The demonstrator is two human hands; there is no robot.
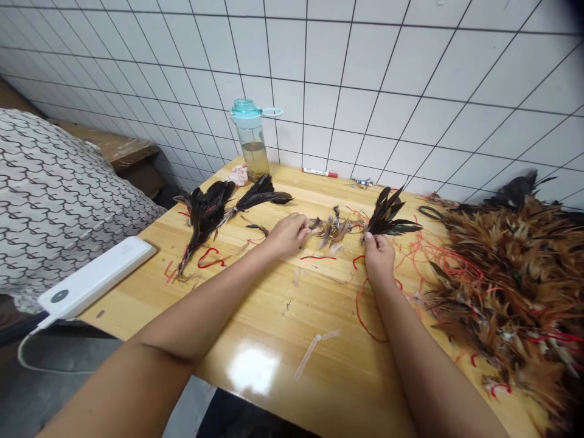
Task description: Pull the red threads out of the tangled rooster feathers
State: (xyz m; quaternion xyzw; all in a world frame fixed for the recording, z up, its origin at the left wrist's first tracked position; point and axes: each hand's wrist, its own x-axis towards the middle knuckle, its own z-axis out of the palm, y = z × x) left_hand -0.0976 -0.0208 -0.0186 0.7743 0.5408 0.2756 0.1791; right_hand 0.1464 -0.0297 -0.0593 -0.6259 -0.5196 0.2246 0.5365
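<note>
My right hand (379, 255) pinches the base of a small bunch of black feathers (387, 214), whose tips fan up and to the right. My left hand (290, 233) is closed at the left end of some loose feather scraps (335, 228); whatever its fingers hold is too small to make out. Left of it, two more dark feather bunches lie on the table, one larger (203, 213) and one smaller (260, 196). Red thread pieces (318, 257) are scattered around both hands.
A big pile of brown feathers (506, 274) with tangled red string covers the right side. Along the back stand a water bottle (252, 146) and a red-capped marker (319, 173). A white power bank (98, 277) with a cable overhangs the left edge. A clear plastic strip (310, 356) lies in front.
</note>
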